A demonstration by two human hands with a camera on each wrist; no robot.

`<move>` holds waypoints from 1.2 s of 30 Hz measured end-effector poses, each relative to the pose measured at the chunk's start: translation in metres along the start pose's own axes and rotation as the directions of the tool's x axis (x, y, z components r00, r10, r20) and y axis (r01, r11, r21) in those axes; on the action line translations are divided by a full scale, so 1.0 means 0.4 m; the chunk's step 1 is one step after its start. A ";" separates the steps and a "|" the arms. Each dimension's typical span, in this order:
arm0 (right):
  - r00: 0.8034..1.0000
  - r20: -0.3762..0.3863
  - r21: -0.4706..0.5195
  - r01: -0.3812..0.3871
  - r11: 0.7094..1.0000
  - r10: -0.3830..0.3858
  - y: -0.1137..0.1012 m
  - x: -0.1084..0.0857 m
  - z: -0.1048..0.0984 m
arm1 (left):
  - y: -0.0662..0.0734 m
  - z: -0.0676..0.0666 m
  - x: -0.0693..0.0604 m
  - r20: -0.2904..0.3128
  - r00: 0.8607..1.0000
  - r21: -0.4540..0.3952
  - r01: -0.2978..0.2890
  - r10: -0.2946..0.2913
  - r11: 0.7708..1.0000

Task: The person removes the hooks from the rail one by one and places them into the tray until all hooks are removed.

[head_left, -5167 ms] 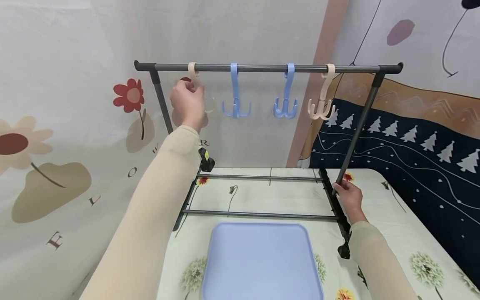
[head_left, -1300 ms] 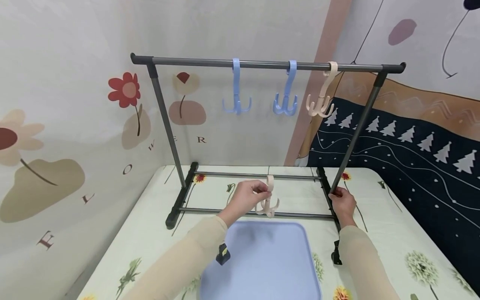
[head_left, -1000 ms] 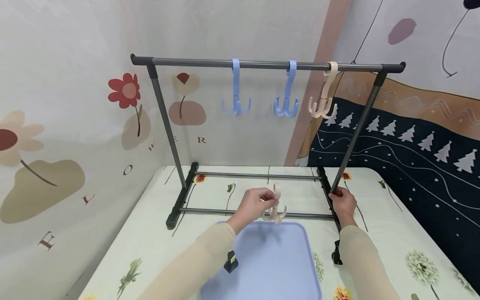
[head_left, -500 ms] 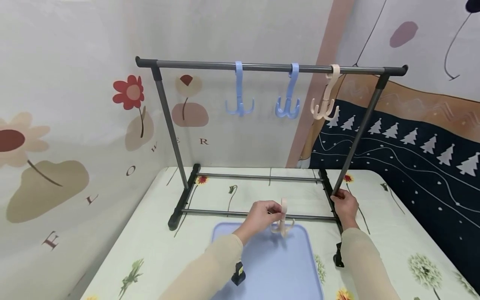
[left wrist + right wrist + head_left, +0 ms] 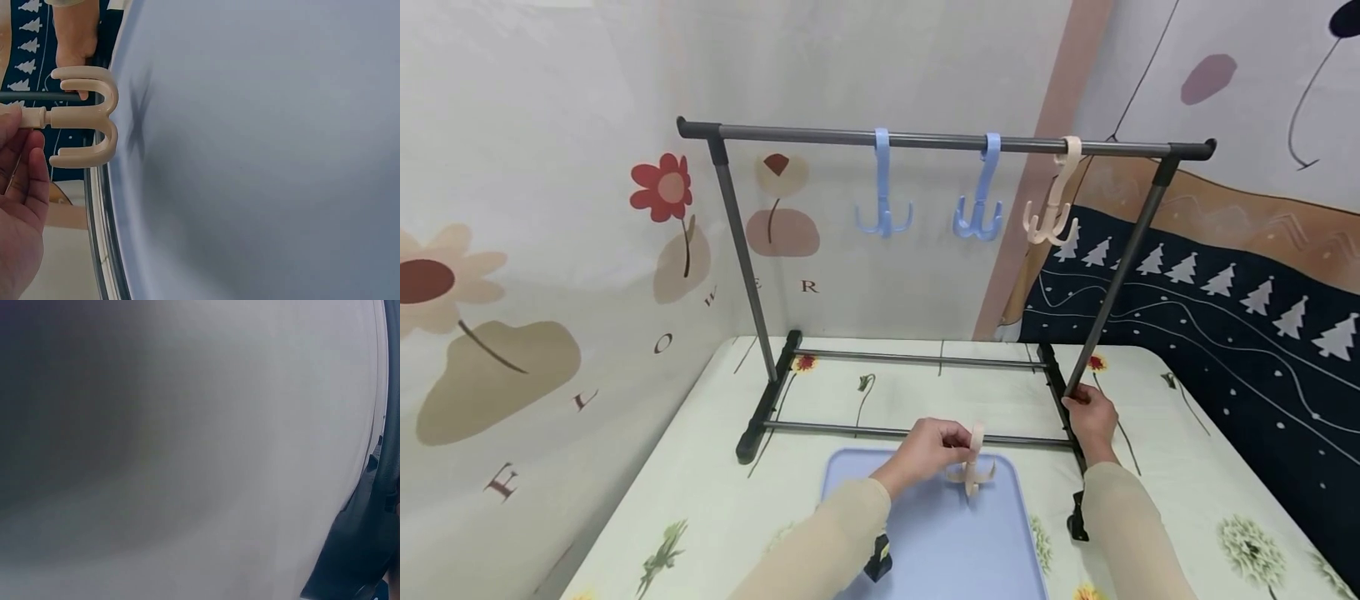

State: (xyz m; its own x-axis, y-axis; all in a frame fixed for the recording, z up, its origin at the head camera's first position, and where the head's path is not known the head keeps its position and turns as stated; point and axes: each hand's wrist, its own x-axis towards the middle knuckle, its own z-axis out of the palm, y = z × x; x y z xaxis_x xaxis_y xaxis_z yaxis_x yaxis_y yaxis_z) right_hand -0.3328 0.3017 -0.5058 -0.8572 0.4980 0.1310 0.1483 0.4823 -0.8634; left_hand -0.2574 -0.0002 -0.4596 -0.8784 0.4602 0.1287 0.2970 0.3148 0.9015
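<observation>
The left hand [image 5: 928, 450] is nearly closed, in a pinch on the stem of the beige hook [image 5: 972, 473], and holds it above the blue tray [image 5: 940, 550], at about one o'clock from the tray's visible middle; if this pinch is too light, the narrow stem could turn or slip, and the prongs [image 5: 111, 94] could catch the tray's edge. The right hand [image 5: 1092, 421], at two o'clock from the hook, grips the rack [image 5: 1114, 292] low on its post, where an uneven pull could shake the three hanging hooks [image 5: 983, 190].

left hand [image 5: 928, 454]: pinches cream hook [image 5: 972, 475] over blue tray [image 5: 936, 554] | right hand [image 5: 1092, 419]: grips rack post [image 5: 1116, 287], low | top bar [image 5: 808, 134]: two blue hooks [image 5: 883, 187], second cream hook [image 5: 1060, 187] hanging
</observation>
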 end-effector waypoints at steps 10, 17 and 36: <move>1.000 0.002 -0.002 0.008 1.000 -0.008 0.006 -0.001 0.003 | -0.012 0.011 -0.005 0.023 1.000 0.049 0.017 -0.018 0.999; 1.000 -0.011 0.003 0.028 1.000 -0.028 0.003 -0.005 -0.001 | -0.019 0.015 -0.010 0.014 1.000 0.050 0.007 -0.007 0.999; 0.998 -0.020 -0.008 0.051 0.999 -0.051 0.011 0.001 0.001 | -0.032 -0.018 -0.012 0.023 1.000 0.034 -0.005 0.004 0.999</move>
State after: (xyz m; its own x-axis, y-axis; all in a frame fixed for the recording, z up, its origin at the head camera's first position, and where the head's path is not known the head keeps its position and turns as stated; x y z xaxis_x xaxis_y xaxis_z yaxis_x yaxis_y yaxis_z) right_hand -0.3325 0.3036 -0.5098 -0.8538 0.4868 0.1846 0.1081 0.5126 -0.8518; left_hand -0.2599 -0.0122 -0.4689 -0.8683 0.4806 0.1230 0.3142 0.3408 0.8861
